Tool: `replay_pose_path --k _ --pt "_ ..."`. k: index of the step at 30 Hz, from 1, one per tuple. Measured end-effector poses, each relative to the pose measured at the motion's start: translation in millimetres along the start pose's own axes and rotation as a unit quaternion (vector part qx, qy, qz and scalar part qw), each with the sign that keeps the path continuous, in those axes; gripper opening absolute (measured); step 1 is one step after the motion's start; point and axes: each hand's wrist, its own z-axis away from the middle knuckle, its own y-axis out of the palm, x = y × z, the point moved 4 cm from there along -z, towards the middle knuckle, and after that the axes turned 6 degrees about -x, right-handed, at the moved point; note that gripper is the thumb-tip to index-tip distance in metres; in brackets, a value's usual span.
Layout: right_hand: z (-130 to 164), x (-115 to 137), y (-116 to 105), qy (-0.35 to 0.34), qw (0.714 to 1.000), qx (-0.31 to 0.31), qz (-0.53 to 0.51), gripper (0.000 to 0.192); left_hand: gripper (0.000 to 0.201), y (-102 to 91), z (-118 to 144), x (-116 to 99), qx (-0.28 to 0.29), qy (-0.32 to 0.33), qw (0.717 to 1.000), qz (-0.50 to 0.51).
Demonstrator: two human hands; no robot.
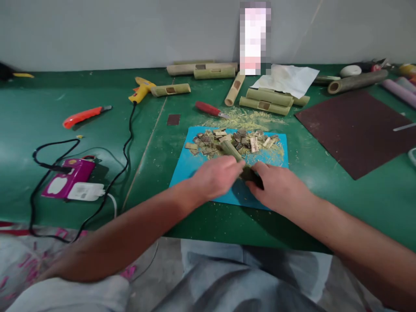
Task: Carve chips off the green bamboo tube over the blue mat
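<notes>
A green bamboo tube (231, 149) lies slanted over a blue mat (182, 171), its far end among bamboo chips (240, 141). My right hand (276, 184) is closed around the near part of this tube, thumb and fingers on its sides. Against the middle of the tube, my left hand (217, 175) is curled shut. Whatever its fingers pinch there is hidden. Just past the mat, a red-handled carving knife (208, 108) rests beside pale shavings (250, 119).
Several notched bamboo tubes (266, 104) lie at the back, near a white paper (286, 80). A dark brown sheet (354, 134) is at right. Leftward are a yellow glue gun (143, 90), a red utility knife (84, 117) and a purple power strip (73, 173) with cords.
</notes>
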Motion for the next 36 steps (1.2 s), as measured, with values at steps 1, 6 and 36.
replay_pose_path --k 1,6,36 --pt "0.1 -0.4 0.4 -0.001 1.000 -0.002 -0.002 0.022 0.041 1.2 0.3 -1.1 0.016 0.008 1.000 0.009" --pt "0.0 -1.7 1.5 -0.001 1.000 -0.008 -0.004 0.023 0.042 -1.7 0.2 -1.7 -0.025 -0.007 1.000 -0.015" --pt "0.8 2.0 0.6 0.005 1.000 -0.001 0.017 0.023 0.044 -2.1 0.9 -6.4 0.009 0.010 1.000 -0.018"
